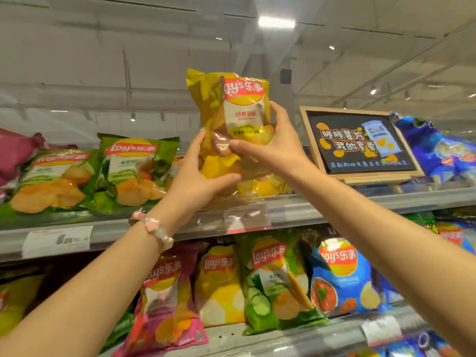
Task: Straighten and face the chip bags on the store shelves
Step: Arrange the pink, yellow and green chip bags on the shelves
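Observation:
A yellow Lay's chip bag [231,104] stands upright above the top shelf [334,202], its front label facing me. My left hand [198,173] grips its lower left side, thumb under the bottom. My right hand [273,143] holds its right side, fingers curled round the edge and thumb across the front. Another yellow bag [260,188] lies on the shelf just below and behind the held one, partly hidden by my hands.
Two green Lay's bags [51,176] [139,166] lean back on the top shelf at left, a pink bag [15,153] beyond them. A framed chalkboard sign [360,143] and blue bags [438,153] stand at right. The lower shelf holds pink, yellow, green and blue bags.

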